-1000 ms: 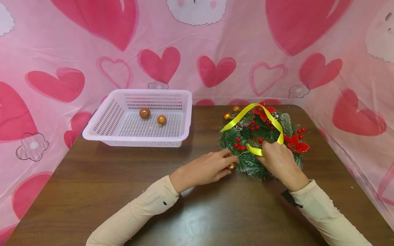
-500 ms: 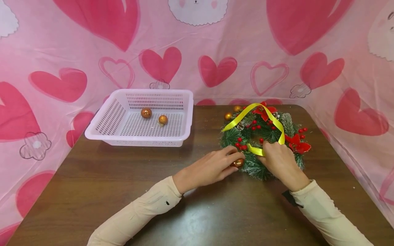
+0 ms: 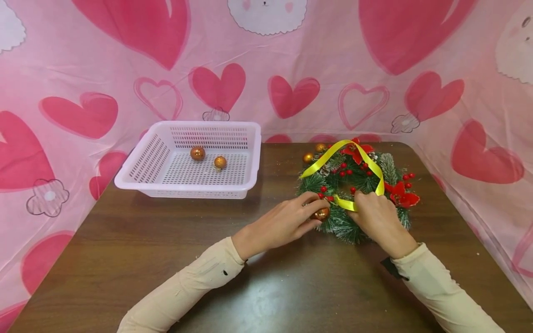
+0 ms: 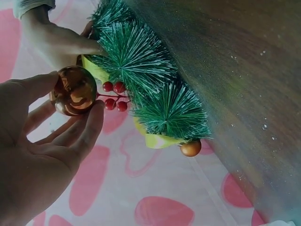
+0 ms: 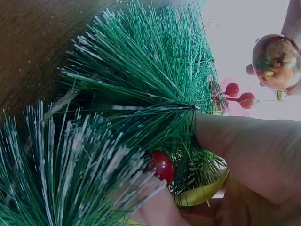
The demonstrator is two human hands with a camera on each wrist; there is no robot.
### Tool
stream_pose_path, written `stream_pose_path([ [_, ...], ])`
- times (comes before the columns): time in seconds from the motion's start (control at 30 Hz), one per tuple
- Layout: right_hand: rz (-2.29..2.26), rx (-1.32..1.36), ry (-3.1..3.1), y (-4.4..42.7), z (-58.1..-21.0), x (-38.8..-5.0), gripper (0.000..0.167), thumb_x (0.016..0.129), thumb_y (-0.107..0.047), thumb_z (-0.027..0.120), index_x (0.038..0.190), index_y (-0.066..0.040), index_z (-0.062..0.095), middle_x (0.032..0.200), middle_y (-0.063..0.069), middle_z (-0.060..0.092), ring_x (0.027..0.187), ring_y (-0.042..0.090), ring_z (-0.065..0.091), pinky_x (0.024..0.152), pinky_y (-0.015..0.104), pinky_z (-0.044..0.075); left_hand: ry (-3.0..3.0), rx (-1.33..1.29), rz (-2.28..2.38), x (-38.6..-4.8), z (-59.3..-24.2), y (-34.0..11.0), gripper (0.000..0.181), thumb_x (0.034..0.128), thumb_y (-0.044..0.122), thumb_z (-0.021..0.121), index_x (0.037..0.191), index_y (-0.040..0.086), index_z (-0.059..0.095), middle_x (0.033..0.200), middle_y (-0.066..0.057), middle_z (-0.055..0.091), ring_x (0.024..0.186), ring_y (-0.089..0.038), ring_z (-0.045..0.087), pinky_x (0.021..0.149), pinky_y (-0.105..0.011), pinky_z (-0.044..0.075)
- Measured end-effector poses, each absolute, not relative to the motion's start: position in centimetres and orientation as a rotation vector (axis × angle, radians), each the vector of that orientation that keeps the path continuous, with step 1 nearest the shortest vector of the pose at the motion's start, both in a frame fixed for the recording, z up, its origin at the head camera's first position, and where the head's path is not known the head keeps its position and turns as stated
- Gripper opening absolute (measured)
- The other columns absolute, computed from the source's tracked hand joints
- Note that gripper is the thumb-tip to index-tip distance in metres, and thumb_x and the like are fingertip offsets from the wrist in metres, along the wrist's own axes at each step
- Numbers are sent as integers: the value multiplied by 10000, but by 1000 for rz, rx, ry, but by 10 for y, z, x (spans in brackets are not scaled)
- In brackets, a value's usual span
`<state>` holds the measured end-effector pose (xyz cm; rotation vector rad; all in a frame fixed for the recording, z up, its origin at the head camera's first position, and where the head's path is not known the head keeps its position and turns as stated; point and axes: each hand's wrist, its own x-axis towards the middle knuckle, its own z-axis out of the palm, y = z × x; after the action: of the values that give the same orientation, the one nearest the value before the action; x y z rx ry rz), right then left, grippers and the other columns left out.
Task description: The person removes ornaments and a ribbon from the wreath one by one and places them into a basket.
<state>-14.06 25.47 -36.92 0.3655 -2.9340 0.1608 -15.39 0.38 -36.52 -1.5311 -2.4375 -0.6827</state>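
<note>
My left hand (image 3: 281, 224) pinches a shiny copper Christmas bauble (image 3: 321, 213) between its thumb and fingers, at the wreath's near left side. In the left wrist view the bauble (image 4: 74, 89) hangs close to a sprig of red berries (image 4: 114, 95). A gold cap and a thin thread show on the bauble (image 5: 276, 62) in the right wrist view. The green Christmas wreath (image 3: 347, 229) lies on the table, with my right hand (image 3: 379, 224) gripping its near right part. Yellow ribbon (image 3: 333, 151) loops over the wreath and passes beside that hand.
A white perforated basket (image 3: 191, 192) stands at the back left of the brown table (image 3: 187, 222), with two gold-toned baubles (image 3: 197, 153) inside. Red poinsettias (image 3: 403, 196) and small gold baubles (image 3: 308, 158) decorate the wreath. A pink heart-print cloth (image 3: 291, 55) hangs behind.
My left hand has shifted the copper bauble a little right and then away from me, nearer the berries, so more of it shows. The right hand keeps its grip on the wreath.
</note>
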Motion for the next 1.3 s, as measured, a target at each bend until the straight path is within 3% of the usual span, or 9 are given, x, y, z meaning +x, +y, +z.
stream_pose_path([
  [0.73,87,361,-2892,251,-373,-140,292,795,-130,778,689,-24,528,524,92,477,405,281,447,358,448,391,-2409,-1498,-685,-153,-373,7,415,991,245,627,1373,108,542,1275,-40,527,849,-52,575,756,-176,521],
  [1.3,22,370,-2895,245,-374,-135,265,788,-99,802,730,-5,561,580,144,538,440,325,480,384,485,426,-2323,-1404,-770,-157,-377,11,452,966,216,669,1383,104,537,1313,-58,520,944,-104,628,829,-210,534],
])
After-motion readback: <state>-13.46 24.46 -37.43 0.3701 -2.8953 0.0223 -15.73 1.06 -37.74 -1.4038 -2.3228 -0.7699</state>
